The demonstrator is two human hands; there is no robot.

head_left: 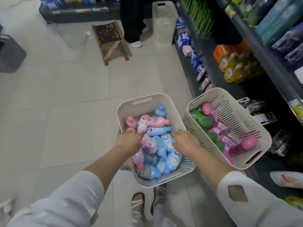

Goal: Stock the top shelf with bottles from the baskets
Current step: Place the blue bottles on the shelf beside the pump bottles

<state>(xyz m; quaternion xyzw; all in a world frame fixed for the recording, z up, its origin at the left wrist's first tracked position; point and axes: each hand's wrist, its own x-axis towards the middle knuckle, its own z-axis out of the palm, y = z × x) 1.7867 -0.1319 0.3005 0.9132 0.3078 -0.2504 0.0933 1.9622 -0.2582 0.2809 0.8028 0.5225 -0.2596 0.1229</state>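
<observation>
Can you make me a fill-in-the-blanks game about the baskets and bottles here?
1. The left hand and right hand reach into the basket whose bottles are pink and ____.
2. The other basket holds pink and ____.
3. The shelf bottles are ____.
Missing words: blue, green, yellow.

Centre basket (142, 102) and right basket (232, 104) are cream and slotted. Blue bottles (161, 149) and pink bottles (155, 120) fill the centre one, green bottles (203, 121) and magenta bottles (246, 143) the right. White sleeves (65, 202); pale grey floor (65, 104); yellow bottles (232, 69) upper right.
</observation>
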